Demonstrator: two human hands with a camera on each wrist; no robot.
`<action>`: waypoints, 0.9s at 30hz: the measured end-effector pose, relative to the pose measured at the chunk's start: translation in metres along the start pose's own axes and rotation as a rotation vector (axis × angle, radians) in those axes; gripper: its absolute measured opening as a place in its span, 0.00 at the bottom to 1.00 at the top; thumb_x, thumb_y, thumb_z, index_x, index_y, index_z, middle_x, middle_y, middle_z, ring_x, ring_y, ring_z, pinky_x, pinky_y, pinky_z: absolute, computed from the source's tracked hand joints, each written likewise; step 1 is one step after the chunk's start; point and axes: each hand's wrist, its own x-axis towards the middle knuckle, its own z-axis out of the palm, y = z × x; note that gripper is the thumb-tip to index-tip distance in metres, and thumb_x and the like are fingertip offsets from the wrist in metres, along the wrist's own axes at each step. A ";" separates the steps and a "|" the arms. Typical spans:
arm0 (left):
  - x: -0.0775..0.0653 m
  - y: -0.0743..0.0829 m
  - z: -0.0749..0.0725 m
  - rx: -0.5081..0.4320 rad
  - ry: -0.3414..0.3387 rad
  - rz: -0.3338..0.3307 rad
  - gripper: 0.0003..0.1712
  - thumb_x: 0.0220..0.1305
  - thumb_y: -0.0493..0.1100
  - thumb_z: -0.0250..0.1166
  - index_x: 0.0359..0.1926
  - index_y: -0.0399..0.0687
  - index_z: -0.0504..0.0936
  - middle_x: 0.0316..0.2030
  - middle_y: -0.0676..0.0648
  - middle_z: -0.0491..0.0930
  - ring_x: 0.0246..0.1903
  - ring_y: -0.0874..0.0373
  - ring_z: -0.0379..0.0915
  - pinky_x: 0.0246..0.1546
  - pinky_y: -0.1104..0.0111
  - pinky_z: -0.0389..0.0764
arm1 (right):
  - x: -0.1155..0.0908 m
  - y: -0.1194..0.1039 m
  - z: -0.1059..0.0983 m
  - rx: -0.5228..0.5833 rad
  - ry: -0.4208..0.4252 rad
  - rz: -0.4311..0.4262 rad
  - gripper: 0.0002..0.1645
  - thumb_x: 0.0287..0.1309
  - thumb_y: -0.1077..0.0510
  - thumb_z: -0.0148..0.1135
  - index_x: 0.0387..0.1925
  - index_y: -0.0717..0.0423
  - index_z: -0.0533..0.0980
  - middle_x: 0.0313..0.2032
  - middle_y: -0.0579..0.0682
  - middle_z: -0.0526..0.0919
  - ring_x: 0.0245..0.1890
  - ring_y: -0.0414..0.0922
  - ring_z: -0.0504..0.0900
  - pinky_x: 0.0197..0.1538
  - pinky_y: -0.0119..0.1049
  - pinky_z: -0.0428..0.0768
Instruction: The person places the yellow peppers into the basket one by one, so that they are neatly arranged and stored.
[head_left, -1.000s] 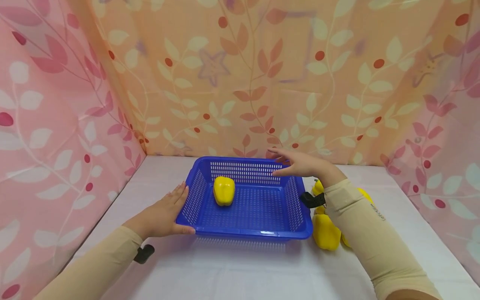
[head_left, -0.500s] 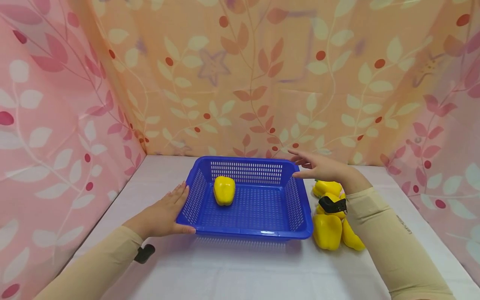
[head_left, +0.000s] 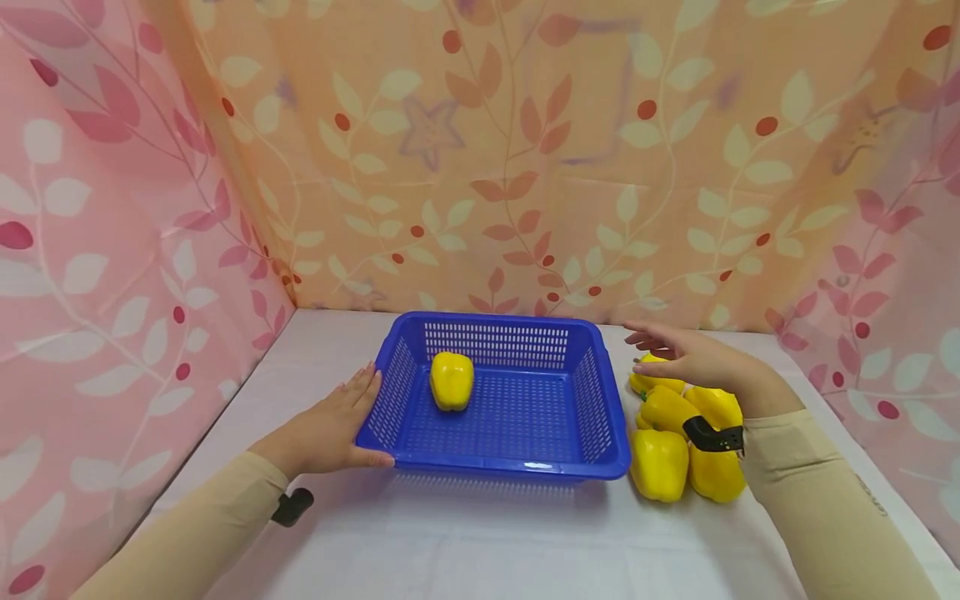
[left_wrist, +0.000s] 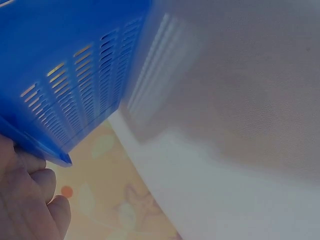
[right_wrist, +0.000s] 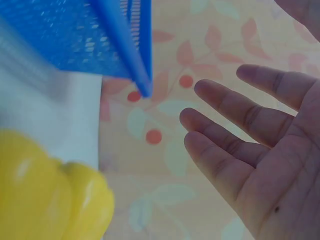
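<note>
A blue plastic basket (head_left: 517, 467) with slotted walls stands on the white table, and one yellow bell pepper (head_left: 452, 381) sits inside it, toward the left. Against the basket's left rim rests my left hand (head_left: 330, 429), fingers extended along the outside and thumb by the front corner. My right hand (head_left: 697, 360) hovers over the far part of a group of yellow peppers right of the basket, holding nothing. Its fingers (right_wrist: 225, 100) are spread and loosely bent in the right wrist view. In that group are a front pepper (head_left: 659, 465) and a middle pepper (head_left: 666, 410); my right wrist partly covers others.
A white cloth (head_left: 480, 542) covers the table. An orange leaf-patterned curtain (head_left: 495, 167) hangs behind the basket, with pink patterned cloth (head_left: 112, 250) on the left side and more on the right. Black straps circle both wrists.
My right hand has moved right, from above the basket's far right corner to above the peppers, uncovering more of them. My left hand and the basket stay in place.
</note>
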 end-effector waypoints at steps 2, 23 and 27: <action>0.000 0.000 0.000 0.001 0.000 0.000 0.72 0.38 0.83 0.51 0.70 0.39 0.36 0.71 0.41 0.32 0.70 0.47 0.29 0.66 0.51 0.45 | -0.007 0.005 0.001 0.000 0.003 0.022 0.40 0.57 0.51 0.60 0.67 0.53 0.56 0.59 0.60 0.68 0.58 0.59 0.67 0.59 0.57 0.64; -0.001 0.002 -0.001 0.004 0.007 0.001 0.73 0.37 0.83 0.49 0.70 0.38 0.37 0.71 0.39 0.33 0.69 0.45 0.30 0.65 0.50 0.46 | -0.059 0.047 0.013 0.061 0.006 0.194 0.38 0.58 0.50 0.58 0.67 0.55 0.56 0.59 0.64 0.66 0.58 0.64 0.65 0.50 0.52 0.75; -0.001 0.002 -0.001 0.000 0.016 0.017 0.72 0.38 0.83 0.50 0.70 0.36 0.38 0.70 0.38 0.34 0.69 0.45 0.31 0.65 0.50 0.46 | -0.066 0.053 0.017 0.034 0.018 0.194 0.37 0.58 0.51 0.58 0.65 0.57 0.57 0.58 0.64 0.68 0.56 0.64 0.67 0.50 0.55 0.74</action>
